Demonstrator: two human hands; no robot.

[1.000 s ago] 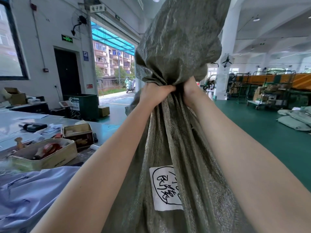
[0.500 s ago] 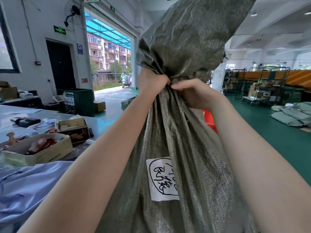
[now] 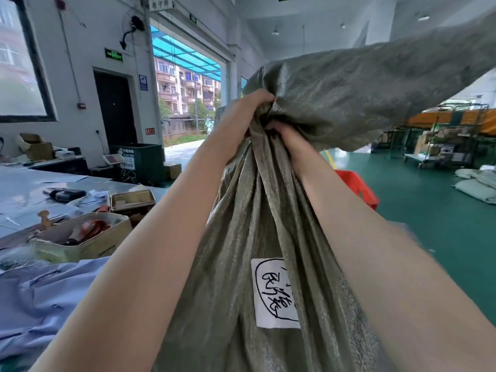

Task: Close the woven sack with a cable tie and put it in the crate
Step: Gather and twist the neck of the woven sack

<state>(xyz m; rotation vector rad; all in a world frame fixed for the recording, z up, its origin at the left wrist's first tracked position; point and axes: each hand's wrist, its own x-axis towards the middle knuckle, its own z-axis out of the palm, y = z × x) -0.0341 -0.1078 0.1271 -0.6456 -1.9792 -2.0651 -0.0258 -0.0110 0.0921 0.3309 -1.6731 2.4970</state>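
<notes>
A grey-green woven sack hangs in front of me, with a white handwritten label on its side. Both hands squeeze its gathered neck. My left hand grips the neck from the left and my right hand grips it from the right, partly under the fabric. The loose top of the sack is flung over to the right. A red crate stands on the green floor behind my right forearm, mostly hidden. I see no cable tie.
A table on the left carries open tins, a scanner and a pale blue garment. More filled sacks lie on the floor at right, near loaded trolleys. A wide doorway opens ahead.
The loose top of the sack has swung from upright over to the right. My right hand has slid under the folded fabric, while both hands kept hold of the neck.
</notes>
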